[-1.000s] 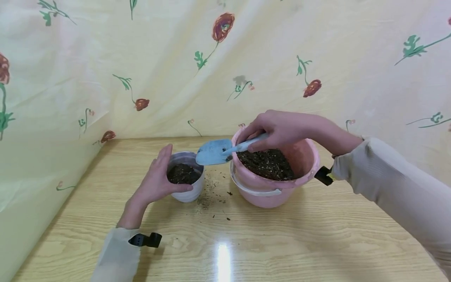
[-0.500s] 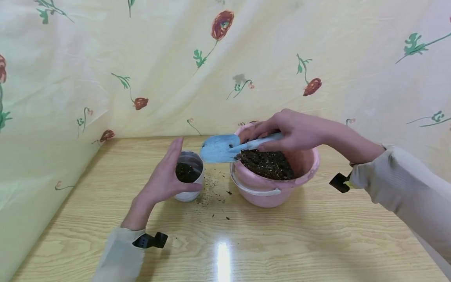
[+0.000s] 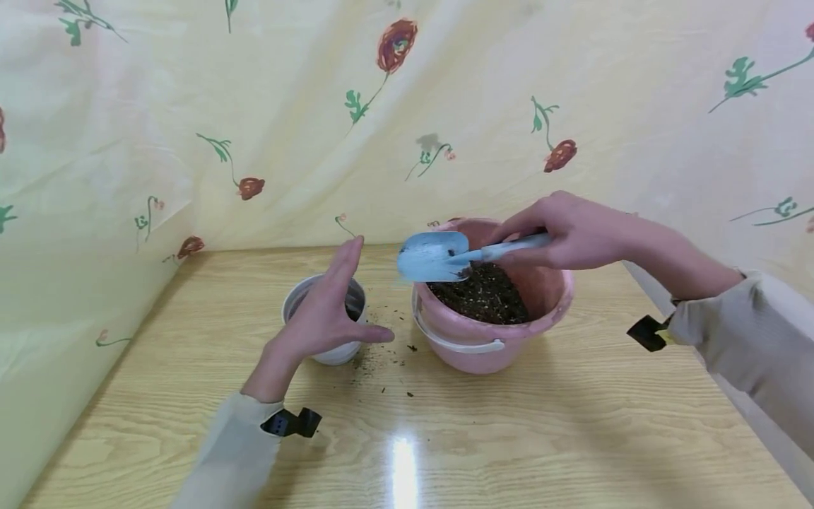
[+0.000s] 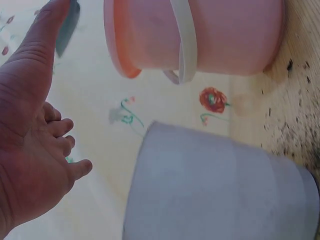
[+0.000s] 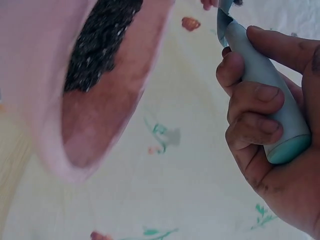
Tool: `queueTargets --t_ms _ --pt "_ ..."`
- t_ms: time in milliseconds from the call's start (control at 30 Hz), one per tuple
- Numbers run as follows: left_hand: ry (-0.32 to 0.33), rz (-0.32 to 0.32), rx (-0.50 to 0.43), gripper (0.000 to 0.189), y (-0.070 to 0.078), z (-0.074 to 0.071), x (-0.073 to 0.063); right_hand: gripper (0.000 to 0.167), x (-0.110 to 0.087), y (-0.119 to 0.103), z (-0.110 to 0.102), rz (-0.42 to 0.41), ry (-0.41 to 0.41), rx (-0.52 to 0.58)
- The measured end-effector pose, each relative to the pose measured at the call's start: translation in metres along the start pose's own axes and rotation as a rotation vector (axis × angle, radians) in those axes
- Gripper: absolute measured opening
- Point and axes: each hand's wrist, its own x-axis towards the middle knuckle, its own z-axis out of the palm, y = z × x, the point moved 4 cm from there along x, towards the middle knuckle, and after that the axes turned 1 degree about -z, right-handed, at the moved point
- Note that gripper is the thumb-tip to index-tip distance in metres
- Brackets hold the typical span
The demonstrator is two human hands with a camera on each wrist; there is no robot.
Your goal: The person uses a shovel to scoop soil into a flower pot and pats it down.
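My right hand (image 3: 572, 233) grips the handle of a light blue trowel (image 3: 432, 256), its fingers wrapped round it in the right wrist view. The trowel's blade points left over the near-left rim of a pink bucket (image 3: 470, 353), with a few dark crumbs on it. Dark soil (image 3: 486, 293) fills part of the bucket. My left hand (image 3: 327, 311) is raised with thumb and fingers spread apart and nothing between them. It overlaps a small white pot (image 3: 299, 290) in the head view; in the left wrist view the pot (image 4: 215, 185) stands apart from the hand. The hand hides most of the pot's inside.
Loose soil crumbs (image 3: 410, 347) lie scattered on the wooden table (image 3: 477, 445) between pot and bucket. The bucket's white carrying handle (image 3: 461, 346) hangs down its near side. A flowered cloth (image 3: 286, 127) hangs behind and along the left.
My right hand has drawn the trowel rightward, away from the pot and over the bucket. My left hand has left the pot's side and moved right and up. Pot and bucket stay put.
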Motion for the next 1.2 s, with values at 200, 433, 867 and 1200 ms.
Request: queueTargets --t_ms 200,433,867,1200 --pt "-0.030 0.026 -0.024 0.131 0.010 0.010 0.012 0.021 -0.021 0.016 -0.004 0.059 0.029 -0.024" --pt "-0.059 0.002 -0.041 0.131 0.020 0.024 0.025 0.019 -0.034 0.032 -0.003 0.156 0.107 -0.089" --pt "-0.086 0.020 -0.043 0.136 0.036 0.039 0.042 0.017 -0.040 0.053 0.002 0.245 0.145 -0.106" --pt "-0.091 0.081 -0.096 0.130 0.037 0.057 0.062 0.019 -0.038 0.063 0.004 0.256 0.133 -0.260"
